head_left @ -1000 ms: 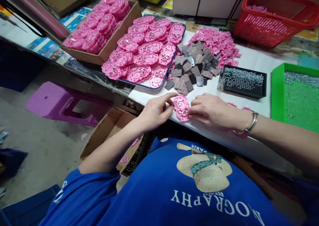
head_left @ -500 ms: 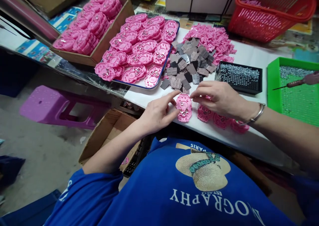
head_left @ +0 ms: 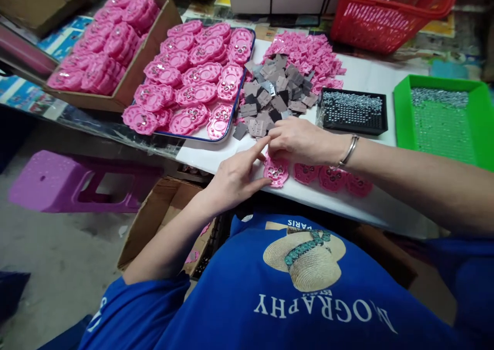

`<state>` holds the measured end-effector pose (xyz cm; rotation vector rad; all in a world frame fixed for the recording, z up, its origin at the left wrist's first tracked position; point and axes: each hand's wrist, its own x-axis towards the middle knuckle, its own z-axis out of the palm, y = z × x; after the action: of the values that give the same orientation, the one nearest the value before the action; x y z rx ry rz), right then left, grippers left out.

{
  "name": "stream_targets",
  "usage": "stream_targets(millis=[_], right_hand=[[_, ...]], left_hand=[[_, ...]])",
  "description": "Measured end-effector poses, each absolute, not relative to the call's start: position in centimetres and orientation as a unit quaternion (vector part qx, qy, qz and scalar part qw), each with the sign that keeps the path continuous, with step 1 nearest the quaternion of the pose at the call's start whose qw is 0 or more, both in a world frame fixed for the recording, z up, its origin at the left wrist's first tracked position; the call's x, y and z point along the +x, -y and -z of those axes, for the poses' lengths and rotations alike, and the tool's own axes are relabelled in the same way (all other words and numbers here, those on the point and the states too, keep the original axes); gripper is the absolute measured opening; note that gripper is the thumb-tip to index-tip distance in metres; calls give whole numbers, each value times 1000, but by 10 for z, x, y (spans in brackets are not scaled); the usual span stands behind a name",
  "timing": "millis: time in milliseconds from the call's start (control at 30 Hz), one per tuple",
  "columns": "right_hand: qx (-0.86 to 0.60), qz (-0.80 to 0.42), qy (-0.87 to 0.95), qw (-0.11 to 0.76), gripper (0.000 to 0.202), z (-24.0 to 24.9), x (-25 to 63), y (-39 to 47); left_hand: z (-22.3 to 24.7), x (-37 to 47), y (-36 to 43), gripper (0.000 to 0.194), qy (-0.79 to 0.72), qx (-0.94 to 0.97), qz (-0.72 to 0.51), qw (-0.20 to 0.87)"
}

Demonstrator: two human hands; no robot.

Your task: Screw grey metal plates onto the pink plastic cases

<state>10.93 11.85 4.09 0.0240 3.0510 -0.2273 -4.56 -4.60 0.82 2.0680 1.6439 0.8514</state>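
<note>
A pink plastic casing [head_left: 276, 174] with small shiny metal parts lies on the white work surface, under both hands. My left hand [head_left: 240, 179] has its thumb and index finger against the casing's left side, holding it in place. My right hand [head_left: 296, 141] is bent over the casing's upper end with fingertips pinched together; whatever is between them is hidden. Several more pink casings [head_left: 332, 178] lie in a row to the right, below my right wrist. Just beyond the hands is a heap of grey metal plates [head_left: 272, 100].
Small pink parts [head_left: 309, 56] are piled behind the plates. A blue-rimmed tray [head_left: 227, 128] and a cardboard box [head_left: 148, 77] hold pink casings at left. At right are a black screw tray [head_left: 355, 128], a green tray [head_left: 478, 134] and a red basket [head_left: 386, 28]. A purple stool [head_left: 42, 185] stands left.
My right hand has moved left, from beside the casing to over its upper end. My left hand stays at the casing. The screwdriver over the green tray is out of view. The camera view has shifted.
</note>
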Motion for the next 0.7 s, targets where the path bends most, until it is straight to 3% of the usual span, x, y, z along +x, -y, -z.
stream_targets(millis=[300, 533, 700], right_hand=[[30, 80, -996, 36, 16, -41, 115, -123], [151, 176, -968, -95, 19, -53, 132, -143], [222, 184, -954, -85, 15, -54, 145, -148]], left_hand=[[-10, -50, 36, 81, -578, 720, -297, 245], [-16, -54, 41, 83, -587, 700, -304, 272], [-13, -53, 44, 85, -583, 704, -316, 255]])
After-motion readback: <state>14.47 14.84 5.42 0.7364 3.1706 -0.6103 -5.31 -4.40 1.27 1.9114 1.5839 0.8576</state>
